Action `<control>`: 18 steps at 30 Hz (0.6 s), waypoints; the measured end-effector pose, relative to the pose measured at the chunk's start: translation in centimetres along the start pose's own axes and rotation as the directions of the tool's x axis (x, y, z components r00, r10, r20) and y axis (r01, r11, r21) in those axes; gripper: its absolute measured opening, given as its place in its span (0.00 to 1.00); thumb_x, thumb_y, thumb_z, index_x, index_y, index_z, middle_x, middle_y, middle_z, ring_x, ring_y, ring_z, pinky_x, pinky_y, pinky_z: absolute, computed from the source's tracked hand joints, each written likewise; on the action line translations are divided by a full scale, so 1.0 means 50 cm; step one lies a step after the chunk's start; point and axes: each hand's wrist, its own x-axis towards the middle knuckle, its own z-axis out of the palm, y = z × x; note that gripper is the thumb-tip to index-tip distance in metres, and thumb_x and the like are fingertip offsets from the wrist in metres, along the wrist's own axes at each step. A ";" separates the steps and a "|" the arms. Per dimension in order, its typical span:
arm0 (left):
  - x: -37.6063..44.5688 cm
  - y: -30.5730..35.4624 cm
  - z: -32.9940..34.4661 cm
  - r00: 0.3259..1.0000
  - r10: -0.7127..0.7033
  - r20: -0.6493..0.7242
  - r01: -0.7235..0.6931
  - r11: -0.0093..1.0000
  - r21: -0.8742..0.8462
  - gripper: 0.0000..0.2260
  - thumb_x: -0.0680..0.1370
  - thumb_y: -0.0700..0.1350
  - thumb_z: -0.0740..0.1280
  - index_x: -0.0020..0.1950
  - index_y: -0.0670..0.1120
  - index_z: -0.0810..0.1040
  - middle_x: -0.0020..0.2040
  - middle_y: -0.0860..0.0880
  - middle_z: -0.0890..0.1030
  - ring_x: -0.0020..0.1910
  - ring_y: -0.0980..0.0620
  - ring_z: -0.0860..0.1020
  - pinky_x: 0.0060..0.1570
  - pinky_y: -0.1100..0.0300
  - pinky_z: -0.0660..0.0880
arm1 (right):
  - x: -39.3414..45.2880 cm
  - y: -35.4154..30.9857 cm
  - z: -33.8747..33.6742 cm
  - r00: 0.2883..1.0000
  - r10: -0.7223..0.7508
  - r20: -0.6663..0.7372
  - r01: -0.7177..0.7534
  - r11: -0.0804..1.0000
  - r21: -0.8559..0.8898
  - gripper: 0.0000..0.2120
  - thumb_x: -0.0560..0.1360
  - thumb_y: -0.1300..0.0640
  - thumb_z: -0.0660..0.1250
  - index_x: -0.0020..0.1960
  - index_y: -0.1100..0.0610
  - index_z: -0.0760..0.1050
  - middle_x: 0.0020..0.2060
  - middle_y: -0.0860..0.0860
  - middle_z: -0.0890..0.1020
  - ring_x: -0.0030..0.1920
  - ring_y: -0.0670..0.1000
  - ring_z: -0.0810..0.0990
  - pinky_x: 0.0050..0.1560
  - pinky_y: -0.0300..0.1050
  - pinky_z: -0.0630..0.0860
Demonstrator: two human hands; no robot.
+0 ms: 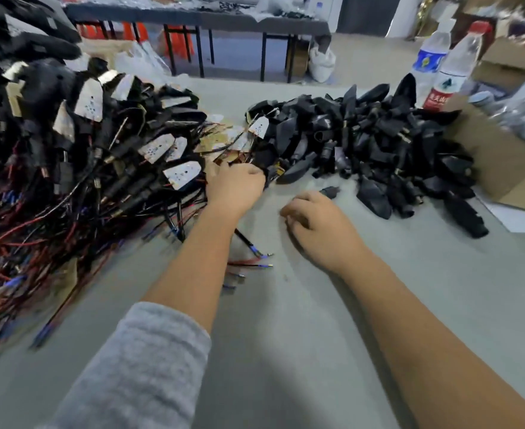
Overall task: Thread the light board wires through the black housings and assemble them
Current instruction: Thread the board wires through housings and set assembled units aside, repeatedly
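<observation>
Looking down from the head camera, I see two bare forearms reaching out over a grey table [286, 335]. The left hand [234, 187] sits far and slightly left of centre, its fingers curled down into the gap between two heaps, where small light boards and thin wires lie; the fingertips are hidden, so I cannot tell exactly what they pinch. A grey sleeve [137, 366] covers the left arm near the elbow. The right hand [313, 221] rests nearer and to the right, knuckles up, fingers curled under; whether it holds anything I cannot tell. A single black housing [329, 191] lies on the table just beyond its knuckles, touching or almost touching them.

On the left, a large tangled pile of assembled units [78, 144] spreads from the far left edge toward the centre: black housings with pale, shield-shaped light boards [182, 174] and trailing red, black and blue wires [23, 243]. A few wire ends [255, 261] with metal tips lie loose on the table between the forearms. To the right, a heap of loose black housings [378, 144] stretches across the far right half of the table. Beyond it stand two clear plastic bottles [453, 66], one with a red cap, beside an open cardboard box [502, 168]. Another table [193, 17] stands in the far background. The picture is blurred at the edges.
</observation>
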 end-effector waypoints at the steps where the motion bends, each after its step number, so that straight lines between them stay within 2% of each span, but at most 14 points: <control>1: 0.002 -0.005 0.014 0.999 -0.048 -0.007 0.048 0.998 0.048 0.14 0.78 0.46 0.58 0.53 0.55 0.82 0.63 0.45 0.79 0.68 0.42 0.70 0.70 0.49 0.64 | -0.001 0.007 -0.001 1.000 0.019 -0.009 -0.019 1.000 0.016 0.11 0.78 0.59 0.61 0.56 0.56 0.80 0.54 0.53 0.78 0.59 0.55 0.73 0.59 0.52 0.71; 3: -0.004 -0.009 0.032 0.990 -0.085 -0.114 0.094 0.993 0.076 0.15 0.78 0.46 0.56 0.48 0.54 0.82 0.57 0.45 0.81 0.64 0.39 0.70 0.63 0.50 0.67 | 0.001 0.011 0.001 0.999 0.022 -0.032 -0.022 1.000 0.016 0.10 0.78 0.59 0.62 0.55 0.57 0.80 0.53 0.54 0.79 0.59 0.56 0.74 0.59 0.53 0.70; 6: -0.014 -0.016 0.039 0.952 -0.117 -0.284 0.089 0.990 -0.112 0.16 0.80 0.42 0.57 0.59 0.54 0.81 0.55 0.48 0.83 0.59 0.42 0.75 0.59 0.53 0.72 | 0.008 0.010 0.007 0.999 -0.006 -0.043 0.004 0.999 -0.040 0.08 0.77 0.58 0.63 0.54 0.56 0.79 0.50 0.53 0.78 0.57 0.56 0.72 0.56 0.51 0.69; 9: -0.011 -0.025 0.032 0.931 -0.148 -0.334 0.078 0.973 -0.215 0.18 0.77 0.38 0.62 0.66 0.50 0.78 0.60 0.50 0.82 0.59 0.48 0.78 0.55 0.62 0.71 | 0.016 0.012 0.007 0.999 0.028 -0.043 -0.029 0.999 -0.025 0.07 0.77 0.57 0.64 0.52 0.55 0.78 0.50 0.51 0.77 0.57 0.54 0.72 0.57 0.52 0.69; 11: -0.006 -0.031 0.030 0.928 -0.140 -0.346 0.069 0.975 -0.210 0.19 0.78 0.39 0.63 0.69 0.47 0.75 0.62 0.48 0.81 0.62 0.47 0.77 0.58 0.59 0.71 | 0.020 0.013 0.007 0.997 0.067 -0.050 -0.065 0.997 0.045 0.06 0.77 0.58 0.64 0.50 0.55 0.79 0.49 0.51 0.78 0.56 0.53 0.73 0.58 0.52 0.69; 12: -0.003 -0.033 0.030 0.928 -0.130 -0.349 0.067 0.980 -0.186 0.17 0.79 0.41 0.63 0.68 0.45 0.76 0.60 0.46 0.82 0.61 0.45 0.77 0.58 0.57 0.71 | 0.022 0.015 0.006 0.995 0.085 -0.049 -0.080 0.993 0.090 0.06 0.77 0.58 0.64 0.49 0.55 0.80 0.49 0.51 0.78 0.56 0.53 0.73 0.58 0.52 0.69; 13: -0.001 -0.034 0.030 0.930 -0.116 -0.349 0.066 0.986 -0.154 0.12 0.81 0.43 0.62 0.62 0.45 0.79 0.53 0.45 0.83 0.58 0.43 0.79 0.55 0.55 0.72 | 0.021 0.016 0.005 0.994 0.098 -0.045 -0.092 0.987 0.132 0.06 0.77 0.58 0.64 0.48 0.56 0.80 0.48 0.52 0.78 0.56 0.53 0.73 0.58 0.53 0.70; 15: 0.000 -0.035 0.030 0.929 -0.105 -0.354 0.069 0.991 -0.113 0.12 0.82 0.46 0.60 0.50 0.45 0.82 0.37 0.48 0.78 0.46 0.41 0.78 0.45 0.55 0.70 | 0.019 0.020 0.004 0.994 0.102 -0.042 -0.092 0.979 0.184 0.06 0.77 0.59 0.65 0.48 0.56 0.81 0.47 0.53 0.78 0.55 0.53 0.74 0.58 0.54 0.70; 18: -0.001 -0.034 0.031 0.908 -0.125 -0.399 0.061 0.983 -0.171 0.12 0.82 0.45 0.59 0.57 0.45 0.82 0.34 0.53 0.74 0.37 0.50 0.73 0.42 0.59 0.66 | 0.011 0.025 0.003 0.994 0.101 -0.045 -0.088 0.971 0.223 0.06 0.77 0.59 0.65 0.48 0.57 0.81 0.46 0.53 0.79 0.54 0.52 0.74 0.58 0.53 0.70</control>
